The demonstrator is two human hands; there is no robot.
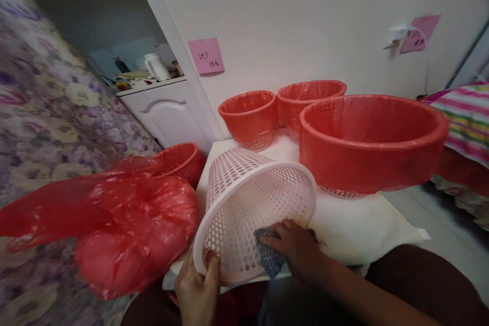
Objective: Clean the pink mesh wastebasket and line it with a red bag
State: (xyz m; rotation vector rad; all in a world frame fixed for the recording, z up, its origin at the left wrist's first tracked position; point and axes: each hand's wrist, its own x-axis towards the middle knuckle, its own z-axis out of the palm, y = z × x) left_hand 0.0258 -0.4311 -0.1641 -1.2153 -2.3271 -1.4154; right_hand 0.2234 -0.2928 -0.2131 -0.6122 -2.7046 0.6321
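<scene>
A pale pink perforated basket (pixel 244 198) lies tipped on its side on a small white table (pixel 359 224), with its mouth toward me. My left hand (pixel 196 290) is closed on the basket's lower rim. Inside the mouth, my right hand (pixel 296 249) presses a grey-blue cloth (pixel 269 257) against the basket's inner wall. A loose, crumpled red plastic bag (pixel 126 224) lies just left of the basket.
Three baskets lined with red bags stand on the table: a large one (pixel 370 137) at the right and two smaller ones (pixel 250 117) (pixel 309 99) behind. Another red basket (pixel 183 160) sits left of the table. A floral bedspread (pixel 49 112) fills the left, a striped cloth (pixel 466 112) the right.
</scene>
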